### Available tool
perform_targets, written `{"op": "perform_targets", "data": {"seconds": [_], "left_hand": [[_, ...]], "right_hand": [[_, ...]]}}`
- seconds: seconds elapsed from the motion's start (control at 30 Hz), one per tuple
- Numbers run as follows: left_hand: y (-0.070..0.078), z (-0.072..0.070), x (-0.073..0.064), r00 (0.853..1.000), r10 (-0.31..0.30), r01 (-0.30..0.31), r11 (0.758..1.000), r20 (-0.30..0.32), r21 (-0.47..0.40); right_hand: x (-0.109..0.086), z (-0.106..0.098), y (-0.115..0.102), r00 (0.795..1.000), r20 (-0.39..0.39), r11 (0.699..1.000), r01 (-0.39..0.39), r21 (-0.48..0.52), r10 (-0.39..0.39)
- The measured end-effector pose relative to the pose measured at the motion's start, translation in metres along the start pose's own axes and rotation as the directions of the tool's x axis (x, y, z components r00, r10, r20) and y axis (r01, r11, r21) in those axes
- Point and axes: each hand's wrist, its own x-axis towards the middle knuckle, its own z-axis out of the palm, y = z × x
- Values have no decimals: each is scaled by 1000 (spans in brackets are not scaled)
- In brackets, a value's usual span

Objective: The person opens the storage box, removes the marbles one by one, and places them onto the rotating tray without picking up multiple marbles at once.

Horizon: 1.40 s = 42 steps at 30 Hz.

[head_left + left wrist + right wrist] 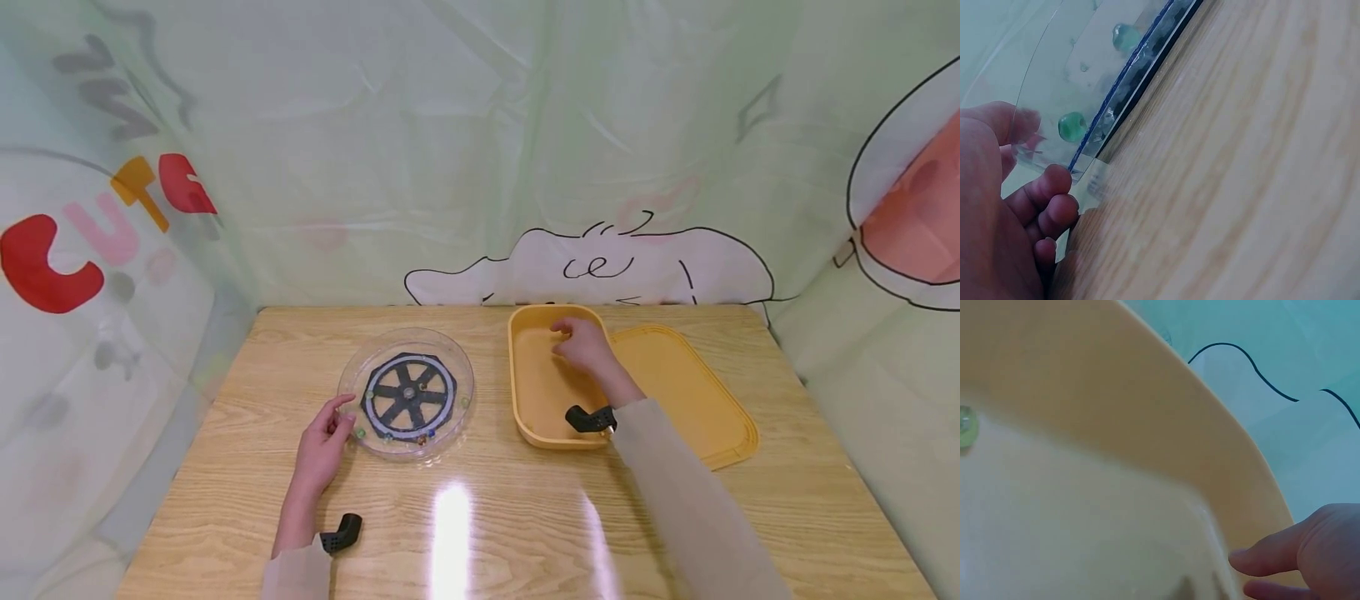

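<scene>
My left hand (324, 446) is at the near-left rim of a round clear dish (407, 334), its fingers pinching the wall; in the left wrist view one digit shows through the plastic. Inside the dish lie a dark wheel-like disc with spokes (393, 392) and several small glass marbles, among them a green marble (1073, 127). My right hand (587, 348) reaches into a yellow-orange tub (536, 417), thumb and finger apart, with nothing seen between them. A yellow-green marble (966, 427) lies on the tub's floor in the right wrist view.
A flat yellow lid (675, 375) lies right of the tub, partly behind my right forearm. Both containers stand on a wooden table (517, 508). A printed curtain (375, 167) hangs along the table's back and sides.
</scene>
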Motion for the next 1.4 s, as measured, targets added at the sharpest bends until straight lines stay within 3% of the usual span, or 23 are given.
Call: {"op": "perform_targets", "data": {"seconds": [0.37,0.63,0.8,1.07,1.4], "left_hand": [[-1,0,1,1000,-4,4,1000,0,4],[-1,-1,3,1000,3,-3,1000,7,2],[-1,-1,3,1000,7,-7,1000,12,2],[0,0,3,1000,3,-3,1000,12,-2],[-3,1,2,1000,1,-1,1000,12,4]], "right_hand": [[-9,-8,-5,995,93,999,-35,25,33],[-7,-3,-2,986,151,996,57,67,-67],[-7,4,-4,979,185,996,79,36,-84],[-4,20,-10,961,237,989,129,67,-142],[-3,32,-15,960,228,986,157,47,-164]]}}
